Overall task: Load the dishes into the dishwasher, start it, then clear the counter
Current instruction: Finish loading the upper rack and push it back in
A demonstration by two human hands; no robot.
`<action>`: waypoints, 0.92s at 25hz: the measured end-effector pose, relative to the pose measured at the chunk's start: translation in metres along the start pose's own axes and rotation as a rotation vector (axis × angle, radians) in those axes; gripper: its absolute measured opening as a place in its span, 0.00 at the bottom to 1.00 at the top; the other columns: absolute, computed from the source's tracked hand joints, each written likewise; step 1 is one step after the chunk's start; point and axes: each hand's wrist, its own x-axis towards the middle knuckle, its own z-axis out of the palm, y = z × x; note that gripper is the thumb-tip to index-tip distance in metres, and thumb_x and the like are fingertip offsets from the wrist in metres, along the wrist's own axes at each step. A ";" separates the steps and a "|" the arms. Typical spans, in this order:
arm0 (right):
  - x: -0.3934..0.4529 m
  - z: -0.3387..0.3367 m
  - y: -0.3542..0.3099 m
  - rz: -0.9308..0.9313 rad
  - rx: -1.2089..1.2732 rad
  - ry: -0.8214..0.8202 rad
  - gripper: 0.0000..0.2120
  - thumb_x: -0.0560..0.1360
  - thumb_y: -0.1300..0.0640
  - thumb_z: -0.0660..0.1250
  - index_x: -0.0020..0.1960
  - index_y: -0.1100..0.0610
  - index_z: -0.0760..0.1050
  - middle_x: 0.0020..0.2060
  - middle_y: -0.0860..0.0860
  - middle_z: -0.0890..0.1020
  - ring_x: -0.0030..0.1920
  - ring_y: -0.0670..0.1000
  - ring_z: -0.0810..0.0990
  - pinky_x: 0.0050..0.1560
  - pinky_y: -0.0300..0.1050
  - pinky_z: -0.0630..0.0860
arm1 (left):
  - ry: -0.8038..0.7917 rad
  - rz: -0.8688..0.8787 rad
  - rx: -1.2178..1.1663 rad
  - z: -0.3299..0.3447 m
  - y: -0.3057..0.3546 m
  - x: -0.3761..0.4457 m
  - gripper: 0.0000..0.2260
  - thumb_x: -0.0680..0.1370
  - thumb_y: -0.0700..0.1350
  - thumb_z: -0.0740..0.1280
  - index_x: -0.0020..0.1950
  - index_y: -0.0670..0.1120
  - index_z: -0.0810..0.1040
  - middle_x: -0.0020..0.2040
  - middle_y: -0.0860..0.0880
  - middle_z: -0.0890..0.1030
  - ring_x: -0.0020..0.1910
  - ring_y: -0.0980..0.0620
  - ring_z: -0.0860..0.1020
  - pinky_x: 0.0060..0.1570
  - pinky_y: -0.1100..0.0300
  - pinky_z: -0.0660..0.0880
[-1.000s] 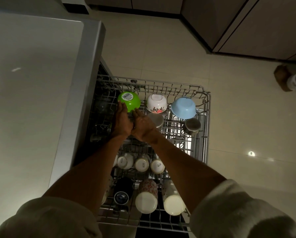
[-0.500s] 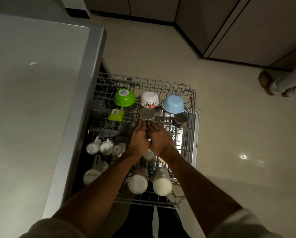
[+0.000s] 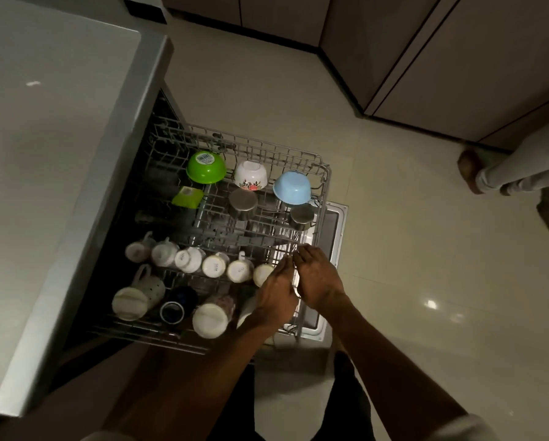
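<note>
Both hands have drawn back from the green bowl [image 3: 206, 167] at 11 o'clock to the rack's [image 3: 325, 183] 4 o'clock edge. Left hand [image 3: 274, 296] and right hand [image 3: 318, 280] lie side by side, fingers relaxed, holding nothing. Bowls and mugs [image 3: 215, 265] sit inverted in the rack, so loading looks done; next, I judge, push the rack in

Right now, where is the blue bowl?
In the head view, the blue bowl sits upside down at the rack's far right corner, right of the floral bowl.
</note>
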 end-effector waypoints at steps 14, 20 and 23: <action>-0.010 0.013 0.101 -0.452 -0.186 -0.146 0.32 0.82 0.53 0.58 0.82 0.59 0.49 0.81 0.55 0.47 0.81 0.54 0.43 0.80 0.51 0.44 | 0.260 -0.354 -0.020 0.114 0.079 -0.012 0.28 0.77 0.39 0.62 0.78 0.37 0.62 0.77 0.37 0.64 0.77 0.41 0.63 0.75 0.48 0.61; -0.002 0.015 0.110 -0.494 -0.230 -0.160 0.35 0.81 0.60 0.60 0.82 0.56 0.46 0.82 0.53 0.44 0.81 0.53 0.40 0.80 0.49 0.42 | 0.287 -0.397 0.003 0.130 0.073 -0.003 0.33 0.76 0.47 0.50 0.80 0.38 0.53 0.80 0.41 0.57 0.80 0.47 0.53 0.77 0.50 0.57; 0.000 0.013 0.113 -0.510 -0.241 -0.158 0.35 0.81 0.62 0.59 0.82 0.55 0.46 0.82 0.52 0.44 0.81 0.52 0.40 0.80 0.49 0.42 | 0.300 -0.409 -0.001 0.134 0.076 -0.003 0.33 0.76 0.38 0.59 0.80 0.37 0.52 0.80 0.40 0.55 0.80 0.47 0.52 0.78 0.51 0.54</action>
